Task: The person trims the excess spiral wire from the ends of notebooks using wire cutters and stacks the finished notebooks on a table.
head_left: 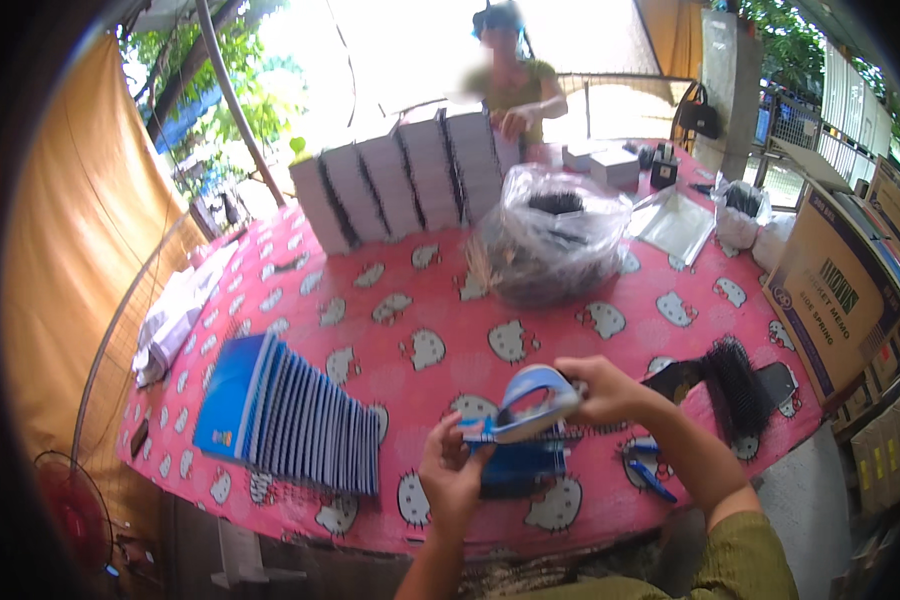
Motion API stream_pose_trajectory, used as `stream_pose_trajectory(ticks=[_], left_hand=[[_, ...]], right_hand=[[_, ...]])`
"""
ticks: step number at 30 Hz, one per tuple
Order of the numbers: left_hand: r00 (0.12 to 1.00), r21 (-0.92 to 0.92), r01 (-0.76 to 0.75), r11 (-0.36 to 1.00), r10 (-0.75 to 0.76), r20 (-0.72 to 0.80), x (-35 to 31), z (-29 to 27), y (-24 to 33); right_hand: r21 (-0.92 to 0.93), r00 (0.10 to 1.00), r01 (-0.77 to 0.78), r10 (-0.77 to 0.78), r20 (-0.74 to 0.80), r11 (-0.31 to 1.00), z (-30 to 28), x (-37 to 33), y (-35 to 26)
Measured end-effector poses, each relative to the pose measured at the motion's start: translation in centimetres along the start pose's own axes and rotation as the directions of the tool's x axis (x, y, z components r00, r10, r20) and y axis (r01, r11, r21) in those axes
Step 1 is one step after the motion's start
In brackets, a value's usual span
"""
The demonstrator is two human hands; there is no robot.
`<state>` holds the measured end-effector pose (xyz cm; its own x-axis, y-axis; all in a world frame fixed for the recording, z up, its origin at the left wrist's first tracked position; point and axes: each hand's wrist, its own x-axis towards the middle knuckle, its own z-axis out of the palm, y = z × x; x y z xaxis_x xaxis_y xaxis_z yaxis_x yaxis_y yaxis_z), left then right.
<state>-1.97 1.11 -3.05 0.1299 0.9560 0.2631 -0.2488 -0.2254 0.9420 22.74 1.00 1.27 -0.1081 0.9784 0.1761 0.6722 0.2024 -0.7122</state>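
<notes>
Centrally, right hand (600,391) closed round edge of white-and-blue roll (538,424), held above blue notebook (522,474) near front of pink tabletop (395,385). Left hand (452,475) half curled at notebook's left end; cannot tell whether fingers pinch anything. Just right, blue-handled pliers (654,481). Further left, row of blue notebooks (295,415). Beyond, clear plastic bag (560,245) with dark contents, white stacks (405,175), person (517,90) behind.

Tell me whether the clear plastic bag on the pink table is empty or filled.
Filled, at least partly: the clear plastic bag bulges, and dark contents show inside. Cannot tell how full.
</notes>
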Motion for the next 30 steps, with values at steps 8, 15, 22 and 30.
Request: stream_pose_trajectory(ticks=[8,15,22,30], left_hand=[[0.984,-0.114,0.177,0.978,-0.178,0.004,0.0,-1.2,-0.9],[0.972,-0.223,0.222,0.949,-0.197,0.130,0.4,-1.4,-0.8],[0.973,-0.243,0.212,0.946,-0.181,0.146,-0.1,-1.3,-0.5],[0.955,-0.180,-0.293,0.939,0.279,-0.098,0.5,0.4,2.5]], right_hand=[[0.128,0.999,-0.040,0.035,0.037,0.991,1.1,0.7,0.2],[-0.509,0.900,-0.409,0.242,-0.363,0.757,-3.8,-2.9,7.3],[-0.474,0.934,-0.179,-0.003,-0.358,0.862,-2.4,-11.5,1.8],[-0.533,0.918,-0.388,0.262,-0.299,0.752,2.8,-19.5,-0.3]])
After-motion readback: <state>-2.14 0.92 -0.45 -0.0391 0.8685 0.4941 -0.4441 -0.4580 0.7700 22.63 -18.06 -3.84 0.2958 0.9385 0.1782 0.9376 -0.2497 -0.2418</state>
